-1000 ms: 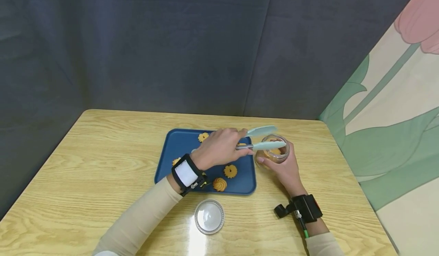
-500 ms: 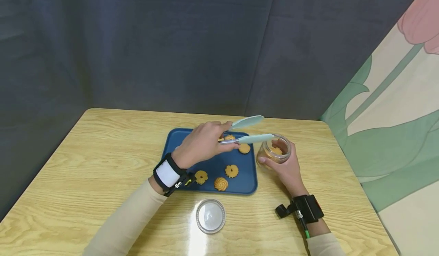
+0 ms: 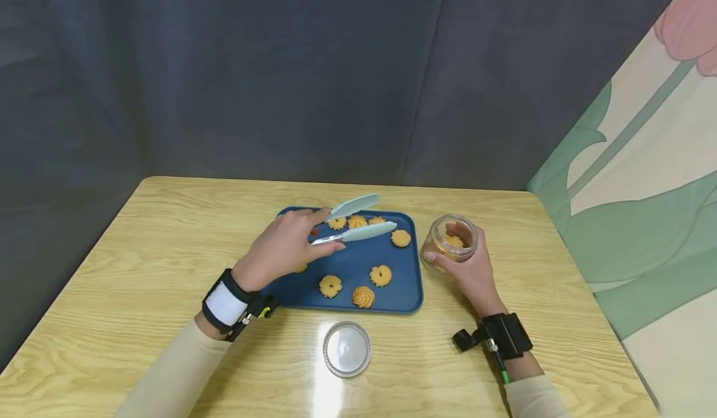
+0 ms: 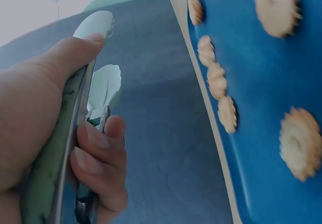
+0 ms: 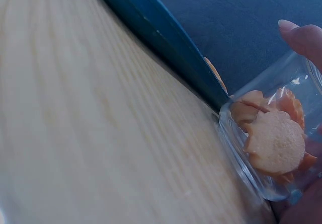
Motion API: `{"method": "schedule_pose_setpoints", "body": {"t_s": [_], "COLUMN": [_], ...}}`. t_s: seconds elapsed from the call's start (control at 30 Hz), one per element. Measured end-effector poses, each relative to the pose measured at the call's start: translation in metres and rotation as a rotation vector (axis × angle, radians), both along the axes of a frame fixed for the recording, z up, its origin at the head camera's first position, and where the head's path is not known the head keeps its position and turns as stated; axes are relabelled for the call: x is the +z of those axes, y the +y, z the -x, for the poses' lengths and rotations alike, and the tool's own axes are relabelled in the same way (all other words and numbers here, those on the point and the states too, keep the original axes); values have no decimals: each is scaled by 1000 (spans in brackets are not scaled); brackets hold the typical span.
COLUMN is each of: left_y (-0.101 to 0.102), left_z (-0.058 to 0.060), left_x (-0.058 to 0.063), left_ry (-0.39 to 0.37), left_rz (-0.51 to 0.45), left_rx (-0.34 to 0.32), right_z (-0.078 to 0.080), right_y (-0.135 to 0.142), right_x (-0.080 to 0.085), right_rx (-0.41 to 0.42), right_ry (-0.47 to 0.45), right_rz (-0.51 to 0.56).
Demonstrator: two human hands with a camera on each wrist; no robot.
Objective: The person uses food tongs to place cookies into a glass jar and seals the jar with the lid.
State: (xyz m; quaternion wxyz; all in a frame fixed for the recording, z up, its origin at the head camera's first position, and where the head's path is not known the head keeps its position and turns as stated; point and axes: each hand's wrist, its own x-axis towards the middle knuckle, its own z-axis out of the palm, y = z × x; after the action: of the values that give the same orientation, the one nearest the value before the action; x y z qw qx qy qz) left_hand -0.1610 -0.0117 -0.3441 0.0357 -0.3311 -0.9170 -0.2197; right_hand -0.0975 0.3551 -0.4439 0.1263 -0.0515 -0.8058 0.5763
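Observation:
My left hand grips a pair of tongs with metal arms and pale mint tips. The tips are spread apart with nothing between them, above the far side of a blue tray. In the left wrist view, fingers and thumb wrap the arms of the tongs. Several cookies lie on the tray, some with a hole and one swirled. My right hand holds a clear jar by its side at the tray's right edge. Several cookies are inside the jar, seen through its wall in the right wrist view.
A round clear lid lies on the wooden table in front of the tray. A dark curtain rises behind the table, and a flower-patterned cloth hangs on the right.
My left hand has moved left with the spread tongs, from over the jar's mouth to over the tray. More cookies on the tray show now. The right hand stays on the jar.

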Motion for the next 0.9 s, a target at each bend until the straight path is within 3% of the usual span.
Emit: {"method": "schedule_pose_setpoints", "body": {"t_s": [0.27, 0.9], "left_y": [-26, -73], "left_z": [-7, -26], "left_x": [-11, -41], "left_ry": [-19, -76], "left_rz": [-1, 28], "left_rx": [67, 119], "right_z": [-2, -3], "right_y": [2, 1], "right_x": [2, 3], "right_rx": [-5, -15], "right_ry": [-7, -17], "right_rz": [-17, 12]}}
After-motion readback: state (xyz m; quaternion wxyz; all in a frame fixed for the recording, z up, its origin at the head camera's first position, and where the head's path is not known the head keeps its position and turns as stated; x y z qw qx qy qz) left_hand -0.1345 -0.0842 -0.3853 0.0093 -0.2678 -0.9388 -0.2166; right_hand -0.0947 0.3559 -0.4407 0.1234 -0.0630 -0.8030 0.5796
